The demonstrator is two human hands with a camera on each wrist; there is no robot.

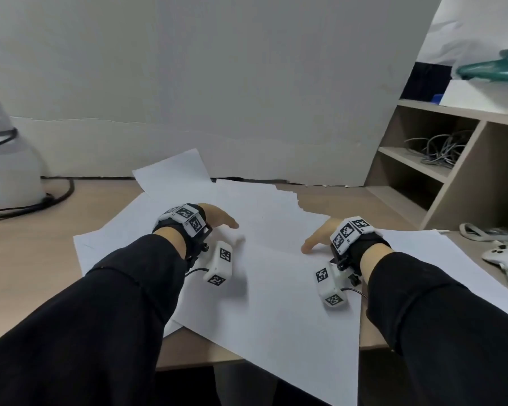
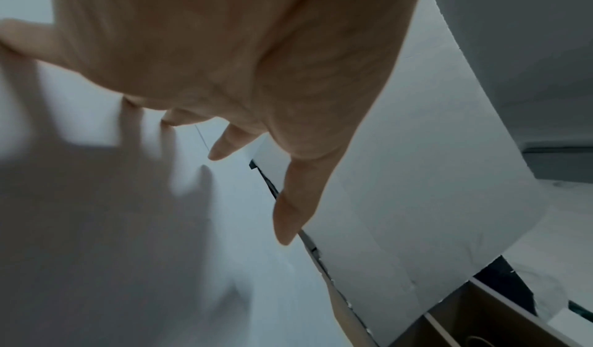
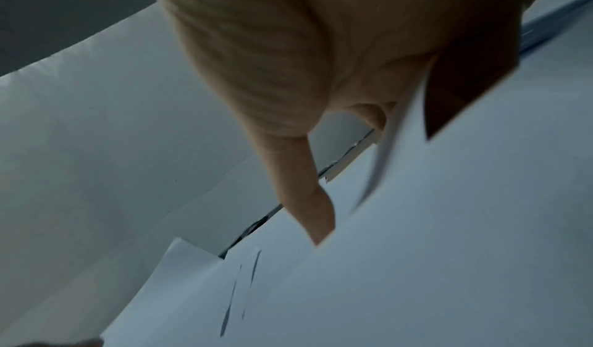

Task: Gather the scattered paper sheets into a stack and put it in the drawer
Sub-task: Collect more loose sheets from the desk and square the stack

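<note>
White paper sheets lay overlapped across the desk. Her left hand, at nine o'clock, hovered with fingers spread; the right hand, at three o'clock, pinched a sheet's edge.

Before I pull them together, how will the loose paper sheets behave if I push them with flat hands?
The paper sheets look thin and floppy; one edge curls up by the right hand. They overlap, so they will likely slide over each other. The front sheet overhangs the desk and may slip off.

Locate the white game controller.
In the head view, the white game controller lies at the far right on the desk, beside the rightmost paper sheet, below the shelf unit.
</note>
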